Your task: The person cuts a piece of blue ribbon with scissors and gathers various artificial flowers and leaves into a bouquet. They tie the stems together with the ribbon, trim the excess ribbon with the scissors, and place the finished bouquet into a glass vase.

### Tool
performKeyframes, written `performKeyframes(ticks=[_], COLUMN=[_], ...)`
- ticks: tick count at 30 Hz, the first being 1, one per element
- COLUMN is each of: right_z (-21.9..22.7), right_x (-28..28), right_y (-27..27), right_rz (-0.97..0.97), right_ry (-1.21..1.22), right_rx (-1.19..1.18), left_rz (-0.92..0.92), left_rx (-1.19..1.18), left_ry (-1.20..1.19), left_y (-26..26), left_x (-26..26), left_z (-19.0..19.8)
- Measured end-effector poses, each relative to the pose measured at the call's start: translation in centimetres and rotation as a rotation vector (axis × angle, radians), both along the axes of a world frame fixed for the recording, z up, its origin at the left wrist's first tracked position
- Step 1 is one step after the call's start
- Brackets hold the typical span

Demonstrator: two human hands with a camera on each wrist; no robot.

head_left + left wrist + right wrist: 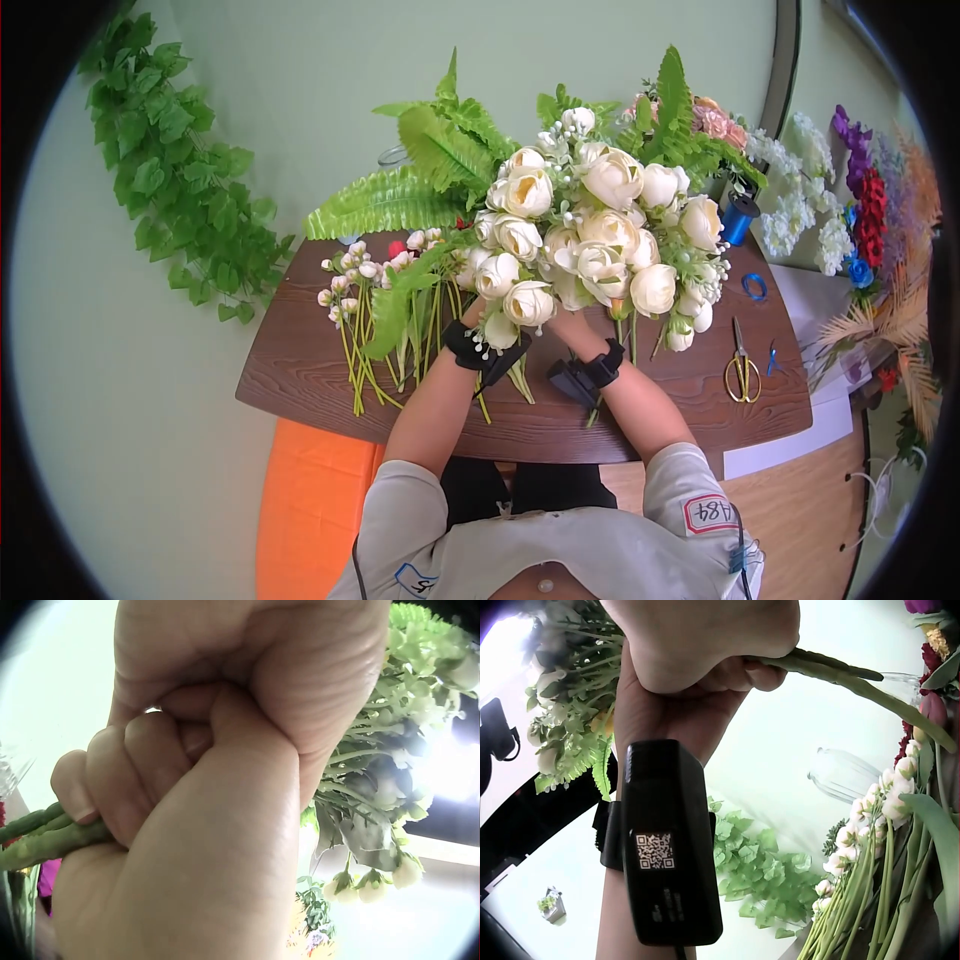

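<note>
A large bouquet of white artificial flowers (605,240) with green fern leaves (385,200) stands up over the table, held in both hands. My left hand (476,312) is close under the blooms, partly hidden by them. Right beside it, my right hand (570,326) grips the bouquet from the other side. In the left wrist view the two hands overlap, and curled fingers wrap thick green stems (52,840). The right wrist view shows the stems (870,694) sticking out below the right hand, with the left hand (660,724) pressed close behind it.
Small white-pink flowers on long stems (345,290) lie on the brown table (300,370) at left. Gold-handled scissors (742,375), blue tape (754,287) and a blue ribbon spool (738,220) are at right. Colourful flowers (870,215) line the right side; an ivy garland (170,150) hangs at left.
</note>
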State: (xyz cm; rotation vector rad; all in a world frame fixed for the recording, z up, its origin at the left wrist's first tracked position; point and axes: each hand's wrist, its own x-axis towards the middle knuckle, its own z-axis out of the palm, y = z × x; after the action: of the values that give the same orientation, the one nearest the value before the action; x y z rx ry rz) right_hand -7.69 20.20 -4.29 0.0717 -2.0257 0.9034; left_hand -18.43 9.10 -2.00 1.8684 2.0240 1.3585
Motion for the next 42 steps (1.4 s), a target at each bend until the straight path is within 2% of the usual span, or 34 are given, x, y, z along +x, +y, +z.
performKeyframes(ticks=[6,8,9,10,11,12,13,15,16,17,18,19,20,21,23,25,26,27,29,30,32,33,35,37,42], right_z=[3.4,4.5,3.7,2.4,1.7,4.2,5.2,5.9,5.8,6.2,6.9,7.6,8.0,7.4,7.5,7.5,7.6,7.6,7.9,8.1,8.7,8.9,9.3,9.5,9.9], right_x=[1.7,1.7,1.2,0.3,-0.2,0.7,1.1,1.4,1.2,1.4,1.8,2.3,3.0,2.8,2.7,3.0,3.1,3.0,3.0,3.0,3.1,3.2,3.2,3.3,3.5], right_y=[-1.9,-2.3,-1.9,-1.5,-1.1,-2.3,-2.5,-2.8,-3.4,-3.1,-2.6,-2.2,-2.2,-1.8,-0.6,-0.5,-0.4,-0.3,-0.1,-0.1,-0.4,-0.5,-0.7,-0.8,-1.4], right_rz=[-0.012,-0.009,-0.009,-0.110,-0.211,-0.015,-0.014,0.100,0.077,0.078,0.184,0.289,0.633,0.769,1.194,1.230,1.265,1.266,1.400,1.400,1.160,1.161,0.966,0.948,0.860], right_ry=[-0.086,-0.136,-0.137,-0.061,0.015,0.060,0.059,-0.069,0.064,0.063,-0.153,-0.372,-0.251,-0.358,-0.556,-0.578,-0.598,-0.597,-0.599,-0.599,-0.570,-0.571,-0.540,-0.549,-0.534], right_rx=[-0.038,-0.166,-0.166,-0.090,-0.013,-0.262,-0.262,-0.410,-0.485,-0.485,-0.617,-0.744,-0.929,-1.021,-0.919,-0.956,-0.992,-0.992,-1.021,-1.021,-1.079,-1.079,-0.998,-0.969,-0.885], left_rz=[-0.020,-0.027,-0.030,-0.034,0.006,-0.098,-0.203,-0.184,-0.148,-0.112,-0.017,-0.145,-0.142,-0.169,-0.194,-0.288,-0.200,-0.200,-0.104,-0.072,-0.060,-0.046,-0.020,0.003,-0.002], left_rx=[0.006,0.009,0.010,0.011,0.001,-0.012,-0.026,-0.047,-0.055,-0.062,-0.070,0.131,0.130,0.121,0.112,0.051,0.051,0.050,-0.001,0.068,0.160,0.253,0.288,0.322,0.210], left_ry=[-0.018,-0.024,-0.027,-0.030,-0.355,-0.484,-0.613,-0.621,-0.644,-0.666,-0.606,-0.709,-0.712,-0.740,-0.769,-0.848,-0.847,-0.846,-0.569,-0.533,-0.550,-0.565,-0.526,-0.486,-0.512], left_y=[0.1,0.3,0.9,0.9,1.6,1.2,0.6,0.4,0.1,-0.2,-0.1,-0.4,-0.5,-0.5,-0.8,-1.1,-1.0,-1.0,-0.9,-0.9,-0.8,-0.8,-0.6,-0.6,-2.1], left_x=[0.2,0.3,0.3,0.3,1.3,4.2,6.6,7.0,7.3,7.6,6.7,6.3,6.1,5.7,5.2,4.9,5.3,5.3,5.6,6.4,7.1,7.2,7.0,6.7,6.8], left_z=[-0.4,-0.5,-0.4,-0.4,-0.1,3.8,7.5,8.6,9.2,9.8,8.9,7.7,7.8,8.2,8.2,8.0,7.8,7.9,8.5,8.9,9.0,9.0,8.3,7.8,8.6])
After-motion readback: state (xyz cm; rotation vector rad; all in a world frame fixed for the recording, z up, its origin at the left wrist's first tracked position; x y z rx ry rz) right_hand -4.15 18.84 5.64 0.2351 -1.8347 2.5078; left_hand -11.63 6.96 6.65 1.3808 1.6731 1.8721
